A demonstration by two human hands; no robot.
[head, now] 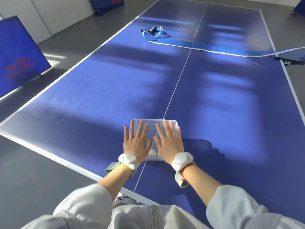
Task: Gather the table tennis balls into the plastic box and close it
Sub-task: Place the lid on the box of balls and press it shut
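Net (pixel 214 48) lies collapsed across blue table (pixel 82 104).

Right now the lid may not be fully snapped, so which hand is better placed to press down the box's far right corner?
Probably the right hand: it lies flat on the plastic box, fingertips already near that corner. The left hand covers the left half.

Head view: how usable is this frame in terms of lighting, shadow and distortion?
Head view: light falls in soft pale bands across the blue table; the person's shadow darkens the surface right of the plastic box; wide-angle bending curves the table edges; both the left hand and right hand are sharp, flat on the lid; the clear lid's sheen makes the balls inside faint.
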